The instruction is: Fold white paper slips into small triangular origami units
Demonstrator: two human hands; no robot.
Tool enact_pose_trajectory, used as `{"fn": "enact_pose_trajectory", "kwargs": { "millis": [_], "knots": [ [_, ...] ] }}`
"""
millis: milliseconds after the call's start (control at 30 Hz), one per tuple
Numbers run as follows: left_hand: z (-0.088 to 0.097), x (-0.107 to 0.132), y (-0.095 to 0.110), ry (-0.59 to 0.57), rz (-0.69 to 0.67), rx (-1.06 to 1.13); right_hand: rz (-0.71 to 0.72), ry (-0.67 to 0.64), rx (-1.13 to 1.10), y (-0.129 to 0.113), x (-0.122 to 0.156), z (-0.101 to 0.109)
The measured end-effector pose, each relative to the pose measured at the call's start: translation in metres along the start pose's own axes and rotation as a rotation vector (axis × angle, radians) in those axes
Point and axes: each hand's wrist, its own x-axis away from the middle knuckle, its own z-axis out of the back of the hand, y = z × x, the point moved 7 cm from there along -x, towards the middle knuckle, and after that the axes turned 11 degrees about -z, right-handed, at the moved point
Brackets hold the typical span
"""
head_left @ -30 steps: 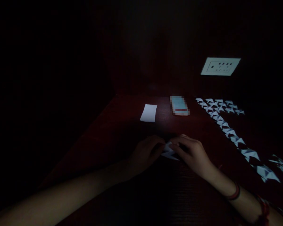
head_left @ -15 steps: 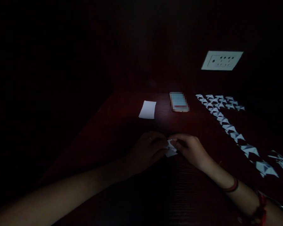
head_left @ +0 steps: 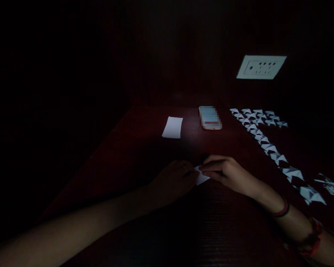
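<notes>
The scene is very dark. On a dark red-brown table (head_left: pixel 144 155) my two hands meet over a small folded piece of white paper (head_left: pixel 200 178). My left hand (head_left: pixel 174 181) lies curled on the left side of the paper with its fingers pinched onto it. My right hand (head_left: pixel 225 172) presses on the paper's right side with fingers together and pointing left. Most of the paper is hidden under the fingers. A red band sits on my right wrist (head_left: pixel 281 211).
A flat white paper slip (head_left: pixel 172 127) lies further back, with a phone (head_left: pixel 210 117) to its right. Several small folded white paper pieces (head_left: pixel 267 146) run in a line down the table's right side. A white wall socket plate (head_left: pixel 261 67) sits behind.
The folded paper has flattened and shrunk between my fingers. My right hand's fingers have stretched out leftward over it. The view has tilted slightly, so things sit a little higher.
</notes>
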Motion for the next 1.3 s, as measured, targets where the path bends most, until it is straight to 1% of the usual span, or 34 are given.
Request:
{"fn": "enact_pose_trajectory", "kwargs": {
  "millis": [67,167,267,367,500,700,833,933,1033,1133,1300],
  "knots": [
    [-0.001,0.000,0.000,-0.003,-0.005,0.012,0.031,-0.032,0.044,-0.003,0.003,-0.001],
    [0.000,0.000,0.001,0.009,-0.020,0.042,0.034,-0.048,0.143,-0.005,0.006,-0.001],
    [-0.001,0.000,0.000,-0.009,-0.014,0.072,0.037,-0.061,0.214,-0.006,0.008,0.000],
    [0.000,0.000,0.000,-0.028,-0.015,0.074,0.056,-0.092,0.225,-0.005,0.009,0.001],
    [0.001,0.000,0.001,-0.040,-0.029,0.051,0.119,-0.123,0.243,-0.005,0.011,0.000],
    [0.001,0.001,-0.001,0.022,-0.046,0.048,0.125,-0.085,0.385,-0.006,0.014,-0.004],
    [-0.002,0.000,-0.004,-0.019,-0.059,0.070,0.136,-0.061,0.456,-0.010,0.017,-0.006],
    [-0.002,-0.001,-0.006,-0.037,-0.063,0.077,0.150,-0.067,0.453,-0.012,0.018,-0.006],
    [0.000,-0.002,-0.004,-0.021,-0.104,0.065,0.159,-0.099,0.414,-0.013,0.019,-0.006],
    [-0.001,-0.001,-0.001,-0.045,-0.152,0.035,0.161,-0.129,0.391,-0.014,0.020,-0.006],
    [0.002,-0.002,-0.001,-0.073,-0.156,0.016,0.141,-0.149,0.357,-0.015,0.024,-0.003]
  ]
}}
